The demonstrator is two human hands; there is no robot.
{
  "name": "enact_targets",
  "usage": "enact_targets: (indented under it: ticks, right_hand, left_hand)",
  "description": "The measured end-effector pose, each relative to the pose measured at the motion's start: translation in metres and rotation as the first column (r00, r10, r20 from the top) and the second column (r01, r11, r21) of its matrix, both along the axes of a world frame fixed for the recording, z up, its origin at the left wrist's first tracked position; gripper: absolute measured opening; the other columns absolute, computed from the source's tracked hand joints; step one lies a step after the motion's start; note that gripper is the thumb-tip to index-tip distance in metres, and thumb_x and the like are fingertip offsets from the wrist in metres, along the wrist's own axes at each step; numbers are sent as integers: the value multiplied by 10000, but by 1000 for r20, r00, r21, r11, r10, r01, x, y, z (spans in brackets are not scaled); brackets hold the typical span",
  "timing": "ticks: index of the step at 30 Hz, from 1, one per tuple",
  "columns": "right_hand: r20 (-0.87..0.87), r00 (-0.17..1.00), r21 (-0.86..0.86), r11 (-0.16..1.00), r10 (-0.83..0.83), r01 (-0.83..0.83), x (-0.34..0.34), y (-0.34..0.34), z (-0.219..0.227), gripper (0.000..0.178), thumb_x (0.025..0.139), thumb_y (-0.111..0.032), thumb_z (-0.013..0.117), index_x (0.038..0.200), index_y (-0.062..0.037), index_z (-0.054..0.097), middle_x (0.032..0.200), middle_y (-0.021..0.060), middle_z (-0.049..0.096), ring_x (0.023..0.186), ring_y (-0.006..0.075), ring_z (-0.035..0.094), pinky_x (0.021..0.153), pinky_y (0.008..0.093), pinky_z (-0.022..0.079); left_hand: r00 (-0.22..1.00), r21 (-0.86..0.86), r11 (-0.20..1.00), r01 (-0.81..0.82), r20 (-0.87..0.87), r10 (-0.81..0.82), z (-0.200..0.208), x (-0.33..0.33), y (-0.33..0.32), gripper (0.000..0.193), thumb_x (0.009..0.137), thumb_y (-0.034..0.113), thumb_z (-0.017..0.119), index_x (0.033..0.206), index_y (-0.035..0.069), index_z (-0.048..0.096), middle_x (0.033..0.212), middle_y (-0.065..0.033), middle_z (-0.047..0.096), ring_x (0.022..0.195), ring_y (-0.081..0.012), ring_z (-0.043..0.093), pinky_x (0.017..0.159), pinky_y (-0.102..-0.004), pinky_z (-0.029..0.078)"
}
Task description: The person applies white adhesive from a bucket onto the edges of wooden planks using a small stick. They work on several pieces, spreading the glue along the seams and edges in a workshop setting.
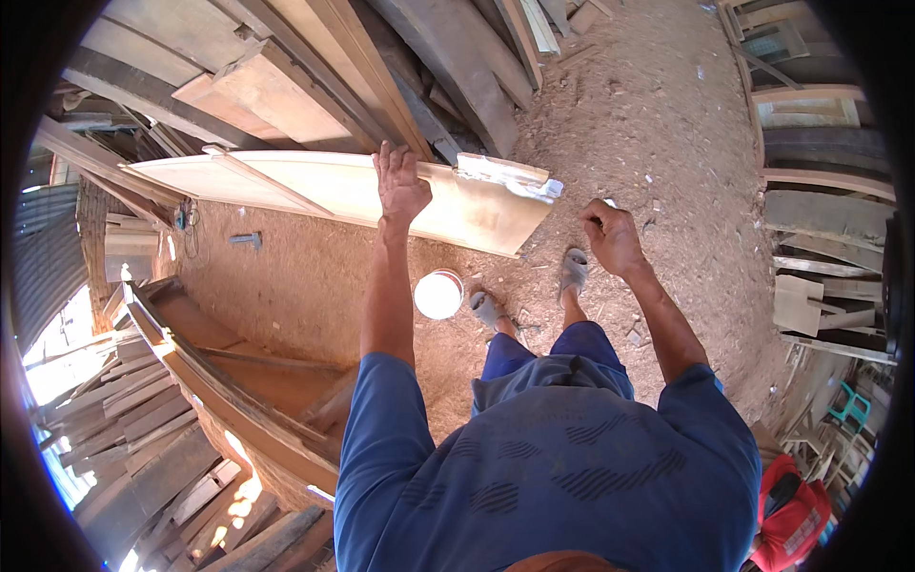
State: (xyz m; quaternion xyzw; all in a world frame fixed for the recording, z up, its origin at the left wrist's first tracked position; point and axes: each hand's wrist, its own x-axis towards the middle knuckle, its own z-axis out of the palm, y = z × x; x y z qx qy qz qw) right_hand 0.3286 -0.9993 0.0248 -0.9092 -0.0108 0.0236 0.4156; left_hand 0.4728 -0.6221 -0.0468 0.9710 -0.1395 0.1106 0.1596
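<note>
A long, pale wooden panel (pixel 457 212), pointed at its left end, stretches from the left to the centre in front of me. My left hand (pixel 401 191) grips its upper edge, fingers bent over it. White, glossy material (pixel 505 174) covers part of the panel's right end; I cannot tell whether it is paste or wrapping. Just right of that end, my right hand (pixel 615 240) is closed, apart from the panel. A small whitish bit shows by its fingers, too little to name. A white round bucket (pixel 439 294) stands on the ground below the panel.
Stacked boards (pixel 286 91) lean behind the panel. A wooden boat-shaped frame (pixel 238 381) lies at the left, beside loose planks (pixel 152 429). A grey tool (pixel 246 239) rests on the dirt floor (pixel 658 124). Wooden frames (pixel 824 210) line the right side, with a red bag-like thing (pixel 793 515) nearby.
</note>
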Motion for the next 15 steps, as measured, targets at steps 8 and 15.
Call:
enact_targets:
  ticks: [8, 15]
  right_hand:
    - [38, 999, -36, 999, 22, -21, 9, 32, -7, 134, 854, 8, 654, 975, -49, 657, 806, 171, 687, 716, 317, 684, 654, 404, 531]
    - [59, 998, -11, 1000, -21, 22, 15, 73, -9, 110, 864, -50, 646, 972, -67, 656, 843, 195, 680, 777, 403, 669, 690, 472, 524]
  left_hand:
    - [1000, -18, 1000, -9, 10, 9, 1, -1, -4, 464, 704, 27, 598, 1164, 75, 636, 1376, -171, 551, 1450, -442, 321, 1222, -608, 183]
    - [1000, -24, 1000, -11, 0, 11, 4, -2, -5, 455, 709, 18, 584, 1158, 52, 648, 1369, -168, 554, 1448, -447, 320, 1224, -606, 184]
